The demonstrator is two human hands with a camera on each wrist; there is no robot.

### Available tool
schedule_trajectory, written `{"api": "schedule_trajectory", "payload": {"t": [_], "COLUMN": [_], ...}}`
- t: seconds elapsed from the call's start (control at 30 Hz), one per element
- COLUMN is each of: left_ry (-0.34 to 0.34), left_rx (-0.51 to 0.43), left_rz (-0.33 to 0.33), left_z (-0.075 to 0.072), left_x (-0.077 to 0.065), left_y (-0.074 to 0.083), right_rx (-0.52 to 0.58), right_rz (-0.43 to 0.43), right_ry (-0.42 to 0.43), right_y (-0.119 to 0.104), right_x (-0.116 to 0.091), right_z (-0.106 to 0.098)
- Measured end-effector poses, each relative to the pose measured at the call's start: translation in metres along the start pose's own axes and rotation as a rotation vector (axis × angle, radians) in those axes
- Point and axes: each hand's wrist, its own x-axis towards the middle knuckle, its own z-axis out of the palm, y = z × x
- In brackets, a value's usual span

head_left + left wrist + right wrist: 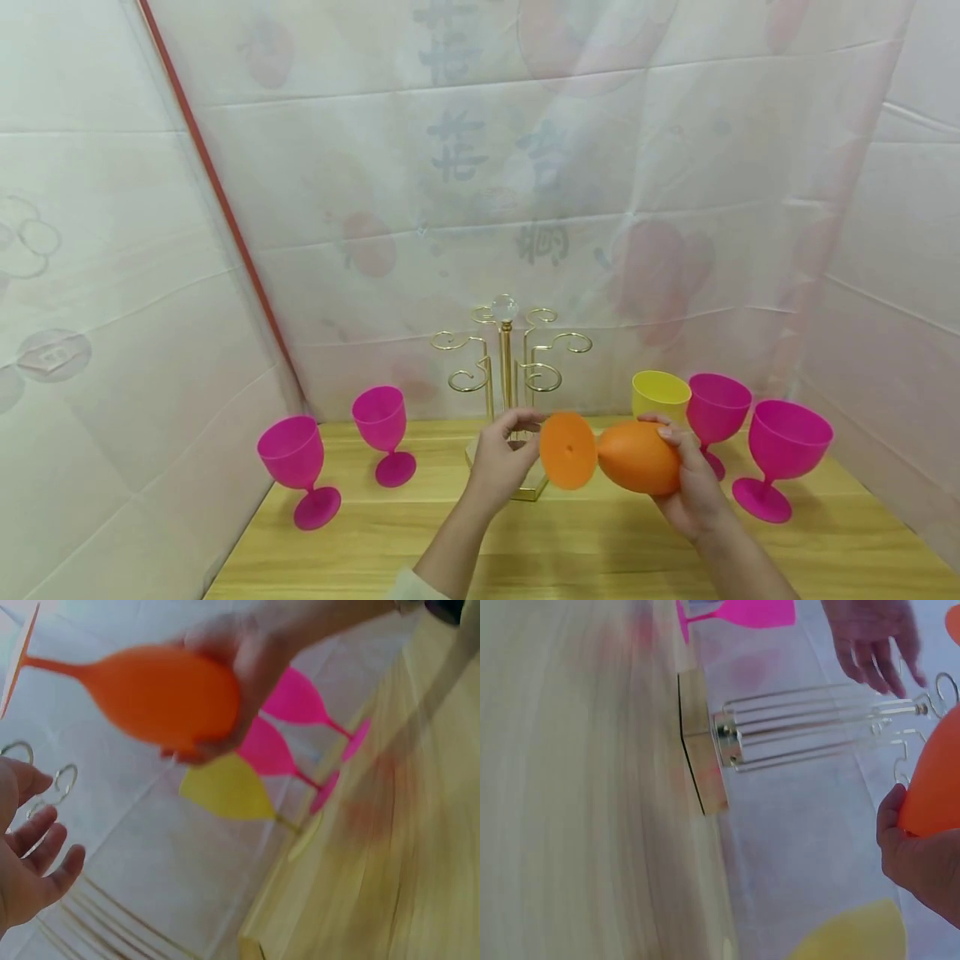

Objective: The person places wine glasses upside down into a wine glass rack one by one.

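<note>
An orange plastic goblet (639, 458) lies sideways in the air, its bowl gripped by my right hand (696, 492). Its round foot (568, 451) points left, toward my left hand (501, 463). That left hand's fingers are loosely bent and hold nothing; the right wrist view shows them hanging apart from the goblet. Behind the hands stands a gold wire rack (506, 358) with curled arms, a clear ball on top and a flat base (529, 492). The left hand hides part of the rack's lower end.
Two pink goblets (291, 454) (379, 419) stand upright on the wooden table (390, 542) at the left. On the right are a yellow goblet (660, 392), partly hidden by my right hand, and two more pink goblets (717, 408) (787, 442). A patterned pale curtain (337, 167) hangs behind.
</note>
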Motion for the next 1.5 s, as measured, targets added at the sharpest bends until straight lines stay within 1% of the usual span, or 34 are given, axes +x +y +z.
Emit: {"api": "schedule_trajectory", "payload": {"t": [0.1, 0.2, 0.27, 0.37, 0.47, 0.6, 0.7, 0.8, 0.93, 1.0, 1.1, 1.2, 1.27, 1.37, 1.43, 1.5], "left_ry": [-0.098, -0.177, -0.220, -0.246, -0.236, -0.205, -0.182, -0.161, -0.146, -0.146, -0.149, -0.150, -0.143, -0.117, -0.098, -0.083], "left_rx": [-0.108, -0.183, -0.192, -0.188, -0.180, -0.202, -0.222, -0.222, -0.227, -0.246, -0.269, -0.280, -0.281, -0.254, -0.215, -0.176], "left_rz": [-0.007, 0.019, 0.058, 0.114, 0.131, 0.115, 0.121, 0.129, 0.103, 0.085, 0.075, 0.076, 0.077, 0.096, 0.112, 0.117], "left_z": [0.005, 0.010, 0.012, 0.016, 0.019, 0.020, 0.020, 0.020, 0.021, 0.022, 0.023, 0.024, 0.024, 0.025, 0.025, 0.024], "left_x": [-0.005, -0.009, -0.011, -0.013, -0.015, -0.016, -0.017, -0.018, -0.018, -0.017, -0.017, -0.017, -0.017, -0.016, -0.015, -0.015], "left_y": [0.007, 0.012, 0.015, 0.018, 0.018, 0.017, 0.017, 0.017, 0.017, 0.018, 0.018, 0.017, 0.017, 0.017, 0.017, 0.019], "right_rx": [0.016, 0.034, 0.052, 0.060, 0.064, 0.067, 0.061, 0.058, 0.052, 0.047, 0.039, 0.042, 0.047, 0.045, 0.010, -0.055], "right_rz": [0.042, 0.077, 0.094, 0.116, 0.136, 0.158, 0.179, 0.204, 0.233, 0.244, 0.259, 0.268, 0.267, 0.256, 0.246, 0.227], "right_ry": [0.015, 0.014, 0.009, 0.019, 0.021, 0.021, 0.038, 0.051, 0.093, 0.121, 0.142, 0.117, 0.080, 0.032, 0.023, 0.029], "right_y": [0.004, 0.009, 0.012, 0.016, 0.021, 0.027, 0.032, 0.035, 0.038, 0.039, 0.040, 0.040, 0.040, 0.040, 0.041, 0.041], "right_x": [0.001, 0.002, 0.003, 0.004, 0.006, 0.007, 0.007, 0.007, 0.008, 0.008, 0.008, 0.007, 0.006, 0.005, 0.005, 0.004], "right_z": [0.002, 0.004, 0.005, 0.009, 0.014, 0.019, 0.022, 0.024, 0.027, 0.029, 0.030, 0.030, 0.029, 0.028, 0.027, 0.027]}}
